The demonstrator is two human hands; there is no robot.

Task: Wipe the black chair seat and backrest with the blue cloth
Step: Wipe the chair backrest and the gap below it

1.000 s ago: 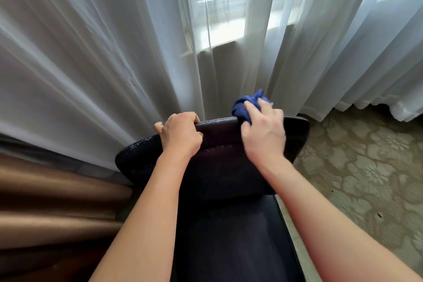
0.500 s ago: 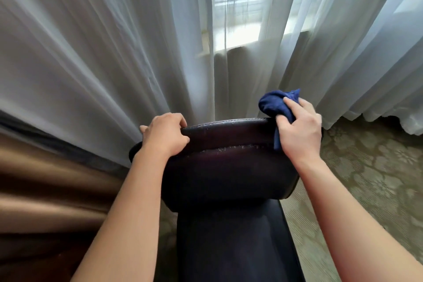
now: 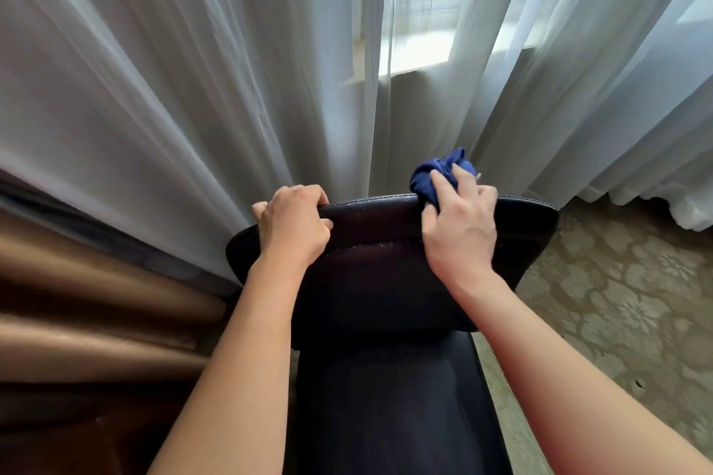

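Pictured at a curtained window: left hand (image 3: 293, 229) curled tight over the top edge of the black chair's backrest (image 3: 386, 262), right hand (image 3: 459, 227) closed on the bunched blue cloth (image 3: 432, 175), pressed to that edge. Soft, light, probably best kept wadded in the palm; slick, firm upholstery likely easy to wipe. Below, seat (image 3: 393, 409) not yet under the cloth.

A carpeted room, likely a hotel or home: sheer curtains (image 3: 193, 89) before a window (image 3: 420, 12), patterned carpet (image 3: 625, 301) beside them.

The right hand (image 3: 459, 231) hides most of the blue cloth (image 3: 436, 175); the picture's lower edge cuts off the black chair (image 3: 386, 281).
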